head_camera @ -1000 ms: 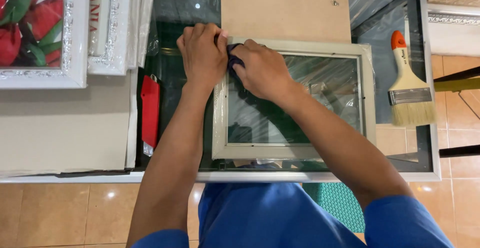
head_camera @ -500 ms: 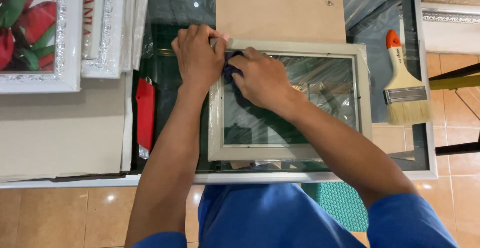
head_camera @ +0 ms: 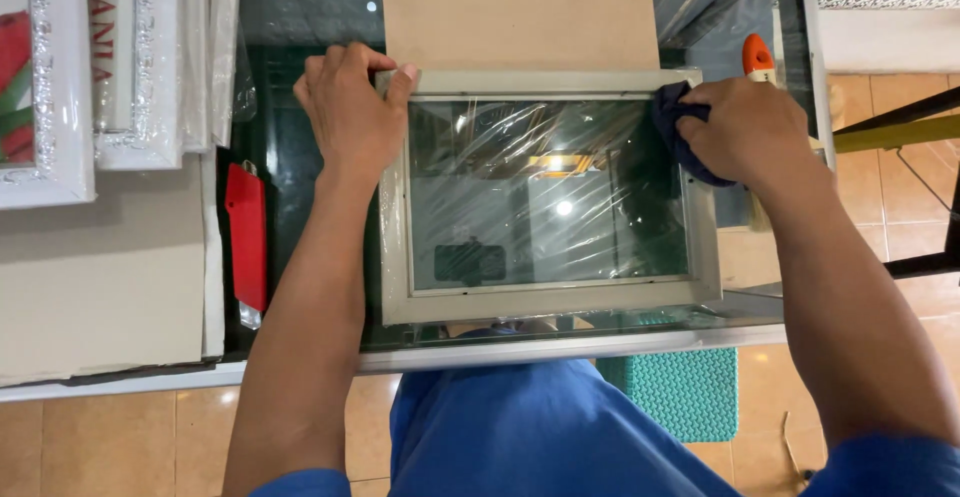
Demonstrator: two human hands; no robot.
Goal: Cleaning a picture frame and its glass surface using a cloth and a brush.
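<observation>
A grey-white picture frame (head_camera: 548, 302) with glass wrapped in clear film lies flat on a glass tabletop. My left hand (head_camera: 350, 117) presses on its top left corner, fingers spread over the moulding. My right hand (head_camera: 745, 132) is at the frame's top right corner, shut on a dark blue cloth (head_camera: 678, 135) that touches the frame's right side.
A brown backing board (head_camera: 520, 12) lies just beyond the frame. A red utility knife (head_camera: 246, 242) lies to the left, beside white ornate frames (head_camera: 60, 87) and a cardboard sheet (head_camera: 100, 277). A paintbrush with an orange handle (head_camera: 757, 55) pokes out behind my right hand. Table edge (head_camera: 480, 355) is near my body.
My right hand has slid the cloth from the frame's top left corner across to the top right corner. My left hand has stayed on the top left corner.
</observation>
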